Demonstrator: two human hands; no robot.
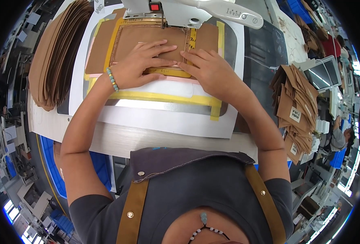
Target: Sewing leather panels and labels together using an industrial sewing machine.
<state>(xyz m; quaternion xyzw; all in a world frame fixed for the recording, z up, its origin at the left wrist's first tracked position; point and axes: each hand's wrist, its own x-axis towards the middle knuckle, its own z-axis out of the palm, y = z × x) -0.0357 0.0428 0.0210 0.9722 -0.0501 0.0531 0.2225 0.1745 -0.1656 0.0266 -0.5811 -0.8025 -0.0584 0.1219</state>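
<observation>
A brown sheet (98, 49) lies in a yellow-edged template (168, 73) on a white taped board (147, 112), under a white sewing machine head (180, 14). My left hand (141, 63), with a beaded bracelet at the wrist, rests on the sheet and the template's lower edge, fingers spread. My right hand (206, 69) presses on the template's right part with its fingers apart, their tips close to my left fingertips. The machine's needle area is just beyond my hands.
A tall stack of folded brown pieces (50, 57) stands left; printed brown pieces (293, 97) are piled right, near a screen (322, 71). Blue bins (54, 162) sit below the table's pale front edge (107, 138). A co-worker (340, 134) is at the far right.
</observation>
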